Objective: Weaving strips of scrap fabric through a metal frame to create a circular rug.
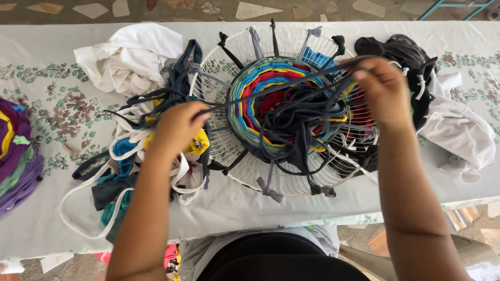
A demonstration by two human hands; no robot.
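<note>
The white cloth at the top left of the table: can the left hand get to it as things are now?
Probably not at once. The left hand is pinching a dark fabric strip stretched across to the right hand. The white cloth lies uncovered just beyond it, past the pile of strips.

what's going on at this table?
A person is stretching a dark grey fabric strip taut between both hands above a round white wire frame. The left hand grips one end near a pile of mixed fabric strips; the right hand pinches the other end over the frame's far side. A multicoloured spiral of woven strips fills the frame's centre, with loose dark strips lying on it. White cloth bundles sit on the floral tablecloth.
</note>
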